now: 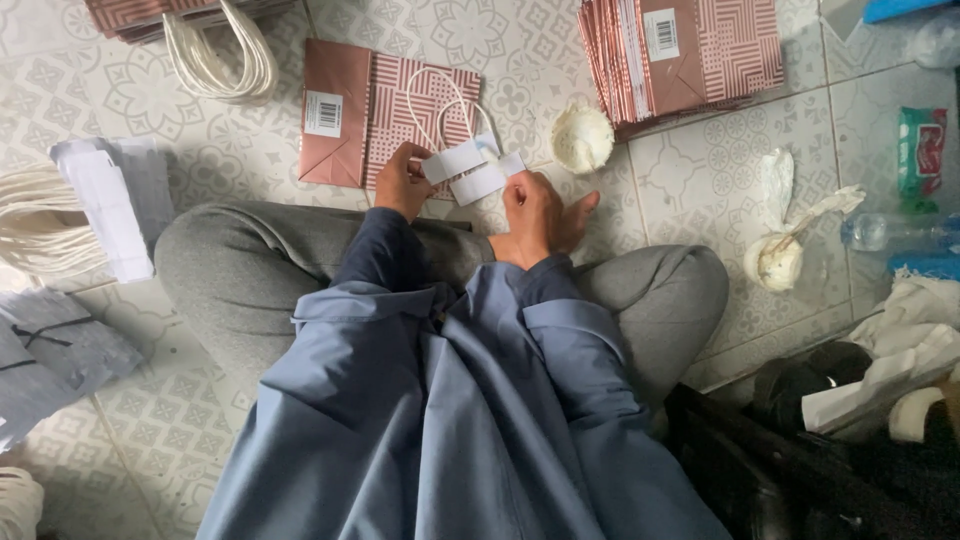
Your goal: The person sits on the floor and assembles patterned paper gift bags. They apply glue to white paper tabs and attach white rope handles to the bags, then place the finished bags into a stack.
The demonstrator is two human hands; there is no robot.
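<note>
My left hand pinches one end of a white paper strip. My right hand holds a second white strip just below it; the two strips overlap between my hands. A white cord handle loops up from the strips over a flat rose-and-white patterned paper bag lying on the tiled floor in front of my crossed legs. A small white tub of paste stands just right of the bag, close to my right hand.
A stack of flat patterned bags lies at top right, another with cord handles at top left. White strips and cords sit at left. A second paste tub with a stick, a bottle and clutter are at right.
</note>
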